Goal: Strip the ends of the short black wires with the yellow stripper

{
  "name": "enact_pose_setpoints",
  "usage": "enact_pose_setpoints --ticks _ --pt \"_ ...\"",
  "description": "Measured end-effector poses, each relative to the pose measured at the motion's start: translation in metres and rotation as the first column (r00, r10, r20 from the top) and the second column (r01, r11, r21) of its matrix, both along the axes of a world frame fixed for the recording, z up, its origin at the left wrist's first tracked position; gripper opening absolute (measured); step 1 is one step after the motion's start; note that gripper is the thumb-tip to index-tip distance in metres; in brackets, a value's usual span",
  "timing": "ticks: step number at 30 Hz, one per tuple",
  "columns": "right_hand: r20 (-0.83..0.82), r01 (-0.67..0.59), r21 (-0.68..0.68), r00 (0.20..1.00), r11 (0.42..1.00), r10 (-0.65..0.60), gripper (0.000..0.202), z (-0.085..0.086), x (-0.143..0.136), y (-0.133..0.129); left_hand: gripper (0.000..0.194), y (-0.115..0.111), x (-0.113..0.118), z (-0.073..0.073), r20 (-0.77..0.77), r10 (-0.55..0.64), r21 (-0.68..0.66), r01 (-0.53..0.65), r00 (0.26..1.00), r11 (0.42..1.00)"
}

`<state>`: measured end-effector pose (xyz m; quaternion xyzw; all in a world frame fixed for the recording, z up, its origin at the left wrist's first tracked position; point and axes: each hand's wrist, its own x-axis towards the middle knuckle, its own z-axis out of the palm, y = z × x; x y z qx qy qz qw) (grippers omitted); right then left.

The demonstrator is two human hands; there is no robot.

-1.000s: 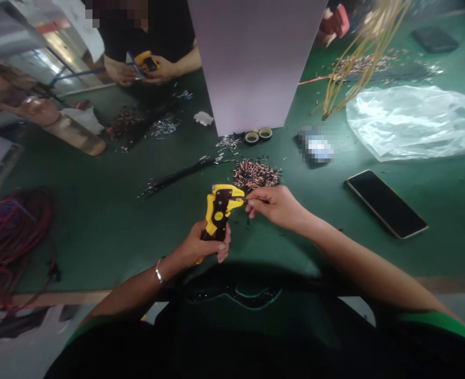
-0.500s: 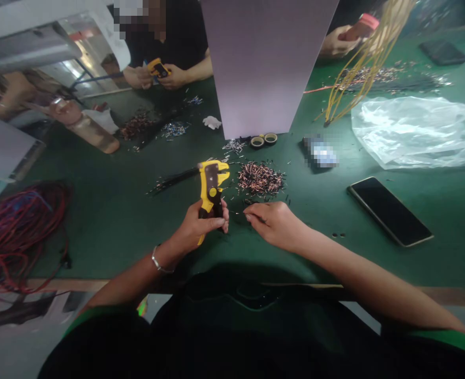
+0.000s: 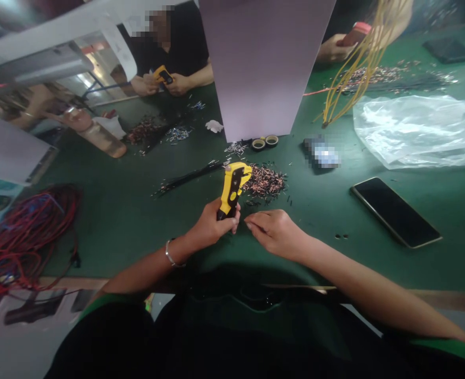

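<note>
My left hand (image 3: 216, 223) is wrapped round the handles of a yellow and black wire stripper (image 3: 231, 192), its jaws up and turned to the right. Close by on the right, my right hand (image 3: 274, 229) is closed in a pinch; what its fingertips hold is too small to make out. Just beyond both hands lies a pile of short black wire pieces with copper ends (image 3: 267, 180), partly behind the stripper's jaws. A bundle of black wires (image 3: 188, 178) stretches out to the left of the tool.
Behind the pile stand a tall panel (image 3: 266, 68), two tape rolls (image 3: 258, 143) and small silvery pieces (image 3: 237, 148). To the right are a phone (image 3: 396, 211) and a plastic bag (image 3: 417, 131). Red cables (image 3: 35, 231) lie left. Co-workers' hands (image 3: 165, 84) hold a similar tool across the table.
My left hand has moved right with the wire stripper, whose jaws now overlap the pile and look more closed. My right hand stays pinched in nearly the same place.
</note>
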<state>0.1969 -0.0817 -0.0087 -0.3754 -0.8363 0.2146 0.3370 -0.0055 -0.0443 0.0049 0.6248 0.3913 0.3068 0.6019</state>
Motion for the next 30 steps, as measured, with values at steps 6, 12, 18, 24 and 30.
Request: enact_pose_setpoints --ticks 6,12,18,24,30 --pt "0.012 0.028 0.016 1.000 0.999 -0.028 0.026 -0.010 -0.001 0.001 0.020 0.001 0.003 0.003 -0.151 0.009 0.102 0.007 0.988 0.995" --pt "0.083 0.079 -0.072 0.994 0.994 -0.073 0.025 -0.015 -0.003 0.003 0.015 0.005 0.009 -0.002 -0.267 0.101 0.332 -0.007 0.958 0.943" --pt "0.004 0.145 -0.171 0.989 0.975 -0.146 0.021 -0.009 0.005 0.006 0.018 0.015 0.002 -0.005 -0.269 0.222 0.409 -0.098 0.937 0.907" --pt "-0.191 0.196 -0.489 0.927 0.850 -0.324 0.017 0.006 0.010 0.012 0.029 0.034 -0.017 -0.003 -0.005 0.139 -0.007 -0.139 0.990 0.990" --pt "-0.295 0.141 -0.631 0.866 0.763 -0.404 0.014 0.006 0.003 0.014 0.037 0.031 -0.023 0.002 0.164 0.059 -0.274 -0.012 0.985 0.962"
